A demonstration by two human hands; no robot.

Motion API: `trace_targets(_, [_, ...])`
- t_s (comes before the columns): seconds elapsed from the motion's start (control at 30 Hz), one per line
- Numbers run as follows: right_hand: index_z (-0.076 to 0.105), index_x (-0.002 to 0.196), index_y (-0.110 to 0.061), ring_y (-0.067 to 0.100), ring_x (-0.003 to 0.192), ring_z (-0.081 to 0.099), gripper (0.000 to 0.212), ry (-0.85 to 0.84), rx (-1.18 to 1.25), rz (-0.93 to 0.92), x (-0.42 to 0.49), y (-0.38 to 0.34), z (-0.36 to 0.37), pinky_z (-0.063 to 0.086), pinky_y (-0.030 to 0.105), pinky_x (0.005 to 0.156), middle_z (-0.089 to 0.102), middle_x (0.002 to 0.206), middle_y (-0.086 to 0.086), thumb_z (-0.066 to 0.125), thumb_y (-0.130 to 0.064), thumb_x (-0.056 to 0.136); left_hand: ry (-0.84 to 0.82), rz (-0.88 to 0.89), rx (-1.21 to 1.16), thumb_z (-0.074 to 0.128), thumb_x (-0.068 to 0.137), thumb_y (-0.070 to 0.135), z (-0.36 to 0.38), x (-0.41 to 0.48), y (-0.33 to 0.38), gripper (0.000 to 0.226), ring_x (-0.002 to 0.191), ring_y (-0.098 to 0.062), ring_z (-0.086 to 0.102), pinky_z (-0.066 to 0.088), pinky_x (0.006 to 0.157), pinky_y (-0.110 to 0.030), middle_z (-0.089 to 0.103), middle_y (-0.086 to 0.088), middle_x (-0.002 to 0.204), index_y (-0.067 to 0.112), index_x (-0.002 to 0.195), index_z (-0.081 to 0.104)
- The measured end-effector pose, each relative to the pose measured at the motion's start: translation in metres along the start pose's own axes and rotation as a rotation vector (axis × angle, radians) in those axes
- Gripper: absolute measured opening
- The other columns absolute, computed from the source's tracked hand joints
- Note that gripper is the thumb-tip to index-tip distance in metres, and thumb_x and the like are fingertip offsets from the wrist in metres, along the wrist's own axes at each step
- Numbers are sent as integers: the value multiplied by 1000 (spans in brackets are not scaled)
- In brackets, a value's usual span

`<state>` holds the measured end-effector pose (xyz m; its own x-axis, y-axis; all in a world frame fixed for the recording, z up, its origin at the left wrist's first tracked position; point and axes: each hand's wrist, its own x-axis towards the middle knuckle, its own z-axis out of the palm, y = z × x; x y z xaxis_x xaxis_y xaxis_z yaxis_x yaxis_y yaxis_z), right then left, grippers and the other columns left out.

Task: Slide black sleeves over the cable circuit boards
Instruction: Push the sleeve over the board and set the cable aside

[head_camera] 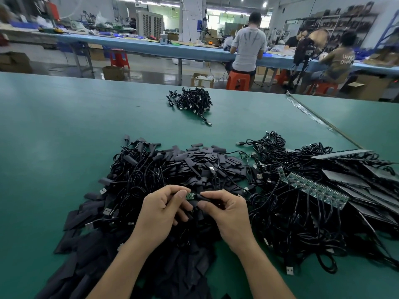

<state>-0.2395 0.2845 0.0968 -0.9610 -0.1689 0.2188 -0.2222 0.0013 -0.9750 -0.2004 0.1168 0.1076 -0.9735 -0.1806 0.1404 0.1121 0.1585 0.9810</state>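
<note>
My left hand (163,209) pinches a small green circuit board (189,195) at the end of a black cable. Right beside it, my right hand (225,209) pinches a black sleeve (206,197) whose open end meets the board's right edge. Both hands hover above a big heap of black cables and loose black sleeves (198,162) on the green table (54,137). Another bare green board (245,156) lies on the heap farther back.
A small bundle of cables (191,101) lies at the middle back of the table. A strip of joined green boards (317,188) and dark flat sheets (354,175) lie to the right on tangled cables. People sit at a blue bench (151,47) beyond the table.
</note>
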Motion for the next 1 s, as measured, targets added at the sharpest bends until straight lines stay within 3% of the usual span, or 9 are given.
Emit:
trace_targets(0.27, [78,90,-23,16,82,73,23,-43,16,-6,-1,0,1,56,24,74,77,88,1,84,-8,75,20,-3,19,53,102,18,-1,-1,3,19,49,-16,63,44,44,-19,75,-4,75,21,96,71])
trace_targets(0.47, [78,90,-34,16,86,71,29,-7,-74,-89,-1,1,2,57,32,79,74,89,-4,85,-10,75,4,10,52,53,102,20,0,1,2,22,41,-15,56,46,48,-20,73,-6,71,22,91,72])
trace_targets(0.63, [73,94,-42,7,87,69,40,-12,-196,-196,-3,0,3,53,16,76,69,91,-16,85,-9,74,6,16,66,49,104,20,-2,3,2,26,40,-17,55,46,47,-20,69,-5,65,21,90,71])
trace_targets(0.8, [71,99,-44,8,88,69,42,2,-233,-236,-5,0,5,53,16,74,68,94,-18,85,-13,74,33,24,66,46,105,19,0,3,2,30,39,-16,52,44,45,-20,65,-4,58,19,87,70])
trace_targets(0.9, [73,100,-39,6,88,68,38,16,-256,-254,-5,1,5,51,14,75,69,94,-18,85,-13,74,24,31,88,46,105,19,0,2,1,31,39,-15,52,44,46,-20,64,-3,56,22,85,70])
trace_targets(1.0, [77,103,-24,5,86,68,33,-18,-306,-272,-6,3,6,51,13,73,69,88,-15,85,-11,74,11,40,98,46,105,20,1,1,0,33,40,-14,53,44,47,-20,64,-3,56,26,84,70])
